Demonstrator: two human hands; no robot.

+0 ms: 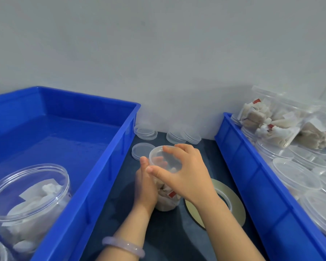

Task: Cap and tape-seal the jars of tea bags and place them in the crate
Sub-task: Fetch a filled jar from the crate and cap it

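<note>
jar point(167, 201) of tea bags upright on the worktop point(120, 213), wrapped low by left hand point(146, 187); lid point(169, 162) pinched at its rim by right hand point(184, 172), over the mouth. likely risk: lid seated crooked, jammed if turned while tilted. clear plastic, pale bags, red tag. tape roll point(237, 208) just right of right hand; crate point(102, 185) left of left hand.

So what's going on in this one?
A person steadies a clear plastic jar of tea bags on the dark table with the left hand, while the right hand grips a clear round lid on its mouth. Whether the lid is fully seated cannot be told. A flat roll of tape lies beside the jar, untouched. Another clear jar of tea bags sits in the blue plastic crate on the left.
</note>
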